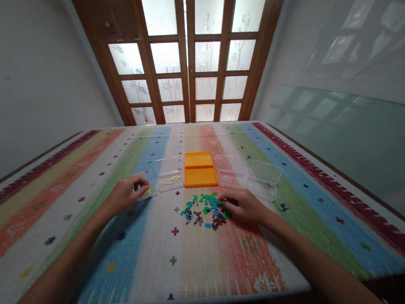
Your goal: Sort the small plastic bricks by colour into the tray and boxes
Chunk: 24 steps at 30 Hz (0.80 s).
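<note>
2 hands work midway up the table: the left hand has its fingers pinched on a small clear box left of the orange tray, while the right hand rests curled, grasp hidden, on the brick pile, so picking 1 brick at a time seems wise.

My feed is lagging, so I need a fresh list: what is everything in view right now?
small bricks: one loose pile, green, blue and dark brown, table centre.
orange tray: one, behind the pile.
clear boxes: several in a row beside the tray; one holds pale yellow pieces, one a few yellow ones, two at right look bare.
tablecloth: one, striped in many colours, covering the table.
doors: wooden, frosted panes, far end.
left hand: at the leftmost clear box.
right hand: at the pile's right edge.
</note>
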Available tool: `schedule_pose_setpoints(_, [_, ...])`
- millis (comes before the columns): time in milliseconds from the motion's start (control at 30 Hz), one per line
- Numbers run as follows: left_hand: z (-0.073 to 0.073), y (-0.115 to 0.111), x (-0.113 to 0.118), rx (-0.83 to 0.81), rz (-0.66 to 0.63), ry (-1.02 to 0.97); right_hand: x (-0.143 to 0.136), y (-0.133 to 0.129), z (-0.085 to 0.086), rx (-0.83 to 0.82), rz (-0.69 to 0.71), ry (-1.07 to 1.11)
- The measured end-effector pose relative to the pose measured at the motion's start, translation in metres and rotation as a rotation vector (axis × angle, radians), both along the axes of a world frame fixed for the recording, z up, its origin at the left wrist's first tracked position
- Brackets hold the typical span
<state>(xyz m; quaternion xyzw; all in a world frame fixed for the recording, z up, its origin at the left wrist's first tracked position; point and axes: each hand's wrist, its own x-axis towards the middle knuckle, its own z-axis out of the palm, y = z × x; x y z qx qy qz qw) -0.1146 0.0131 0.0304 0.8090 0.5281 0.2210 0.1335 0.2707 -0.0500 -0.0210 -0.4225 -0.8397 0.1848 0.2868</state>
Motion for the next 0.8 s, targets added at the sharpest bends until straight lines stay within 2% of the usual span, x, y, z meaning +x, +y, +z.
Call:
schedule_pose_setpoints(133, [-0.004,0.008,-0.007,-0.055,0.012,0.057,0.000,0.000,-0.002,-0.008,-0.001,-0.011])
schedule_pose_setpoints(300, [-0.005,0.017,0.004,-0.127,-0.017,0.113,0.000,0.000,0.000,-0.019,0.009,-0.016])
schedule_pose_setpoints(467, [-0.004,0.028,0.012,-0.129,-0.053,0.197,0.000,-0.001,0.002,-0.019,0.014,-0.027])
schedule_pose_setpoints(633, [-0.003,0.034,0.014,-0.153,-0.085,0.244,0.000,-0.002,0.001,-0.020,0.009,-0.026])
schedule_pose_setpoints(800, [-0.003,0.037,0.013,-0.206,-0.056,0.281,0.001,-0.001,-0.002,-0.018,0.012,-0.029])
